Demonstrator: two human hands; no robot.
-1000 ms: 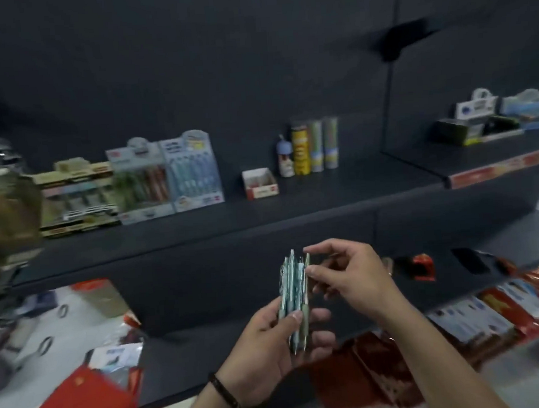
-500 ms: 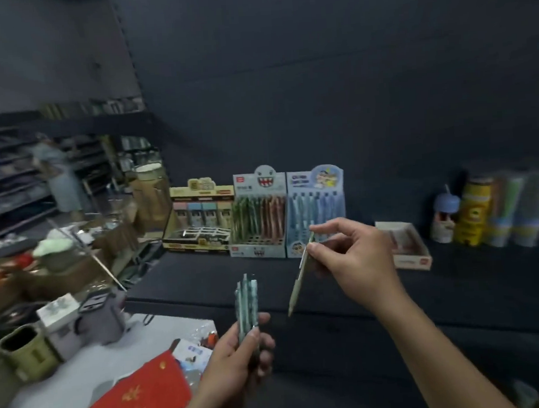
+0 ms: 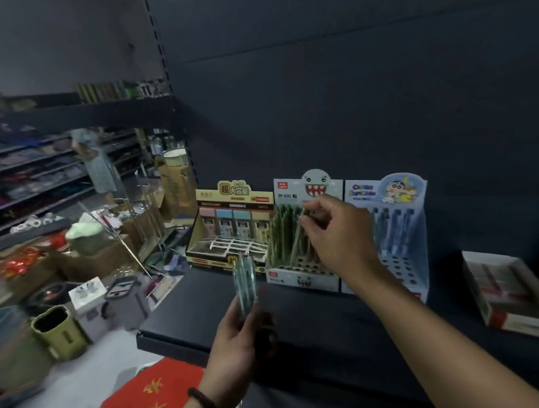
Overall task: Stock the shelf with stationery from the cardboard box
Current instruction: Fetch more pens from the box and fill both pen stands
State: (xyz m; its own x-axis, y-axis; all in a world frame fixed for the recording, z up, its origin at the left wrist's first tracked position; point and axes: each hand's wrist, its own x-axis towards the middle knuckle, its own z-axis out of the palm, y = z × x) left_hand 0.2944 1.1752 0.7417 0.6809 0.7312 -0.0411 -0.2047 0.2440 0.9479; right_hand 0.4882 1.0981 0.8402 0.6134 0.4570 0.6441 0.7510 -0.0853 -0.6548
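Lowest in the frame, just left of centre, our left hand (image 3: 238,341) curls round a bundle of pens (image 3: 245,281), slim pale-green and blue plastic barrels held upright with their lower ends sunk in the palm. Up and to the right, our right hand (image 3: 336,231) pinches a single pen (image 3: 296,243) between thumb and fingertips. Its long axis is steeply tilted, the lower end pointing down-left into the monster-face display box (image 3: 301,279), which stands mid-frame on the dark matte shelf (image 3: 186,316). The coming move, as we judge it, turns on this: the pen's tip must find a round hole in the box's stepped card tray, and the right hand is plainly the nearer, right among the green pens standing there. Whether a free hole lies under the tip we cannot tell. Flanking it are a glossy yellow-topped box (image 3: 232,190) to the left and a blue cartoon box (image 3: 387,193) to the right.
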